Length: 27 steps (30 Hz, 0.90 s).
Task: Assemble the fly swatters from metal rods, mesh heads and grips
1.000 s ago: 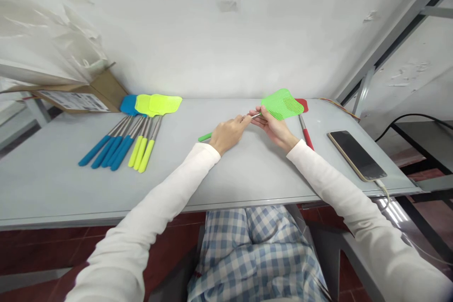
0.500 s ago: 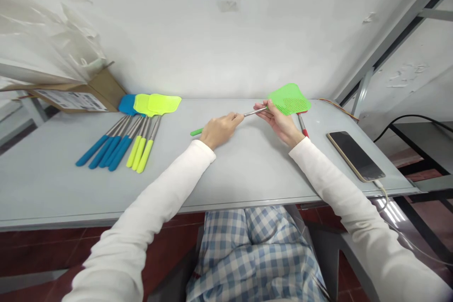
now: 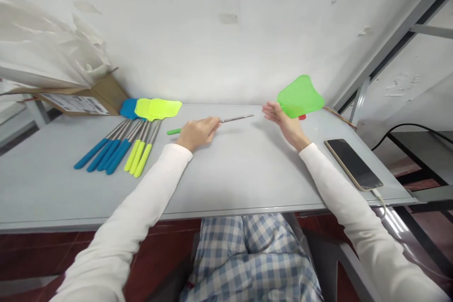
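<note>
Scuffed white wall [image 3: 212,33] rises behind a pale grey table [image 3: 247,188], where a person sits at the near edge with white sleeves reaching forward. At the far left, a cardboard box [image 3: 83,96] with a printed label sits by the table's back edge, beneath a crumpled plastic sheet [image 3: 53,42]. Next along lie fly swatters set flat in a fan: 4 with blue handles [image 3: 108,153] and 3 with yellow handles [image 3: 138,158], their steel shafts running up to overlapping blue and yellow mesh heads [image 3: 159,108]. Right of those, the person's left hand [image 3: 198,133] is closed snugly around a steel shaft [image 3: 237,118]. A green grip [image 3: 173,131] pokes out to the left of that hand, and the bare tip points toward the other hand, stopping just short of it. The right hand [image 3: 285,120] is raised off the table, fingers spread wide, with a green swatter head [image 3: 300,96] tilted just behind it, above the back edge; I cannot tell whether that hand grips it. A sliver of red plastic [image 3: 302,117] shows beneath the head. Further right, a phone [image 3: 354,164] lies face up with a white cable [image 3: 379,200] trailing off the table.
</note>
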Available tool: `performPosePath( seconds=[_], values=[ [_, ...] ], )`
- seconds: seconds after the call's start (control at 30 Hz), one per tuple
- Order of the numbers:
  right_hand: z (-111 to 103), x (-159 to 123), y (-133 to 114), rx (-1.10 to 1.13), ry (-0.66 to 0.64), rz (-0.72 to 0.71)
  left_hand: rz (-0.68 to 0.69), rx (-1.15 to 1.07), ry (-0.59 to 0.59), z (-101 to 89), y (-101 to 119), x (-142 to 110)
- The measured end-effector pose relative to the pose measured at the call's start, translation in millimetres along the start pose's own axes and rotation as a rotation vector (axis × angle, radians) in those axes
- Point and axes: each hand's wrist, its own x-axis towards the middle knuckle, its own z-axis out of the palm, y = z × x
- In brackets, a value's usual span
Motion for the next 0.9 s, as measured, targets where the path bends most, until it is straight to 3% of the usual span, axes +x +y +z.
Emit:
performPosePath(
  seconds=[0.07,0.17,0.33,0.63,0.9],
  values=[
    [25,-11,2,-0.002,-0.117,0.028,0.031,-0.048,0.014,-0.2,16,1],
    [40,-21,1,0.040,-0.176,0.073,0.043,-0.100,0.045,-1.8,25,0],
    [42,-23,1,0.115,-0.176,0.137,-0.015,-0.130,0.053,-6.9,29,-1],
    [42,-23,1,0.173,-0.136,0.154,-0.104,-0.158,-0.011,-10.1,61,1],
    [43,-26,-2,0.160,-0.127,0.140,-0.109,-0.165,-0.018,-9.6,62,2]
  ],
)
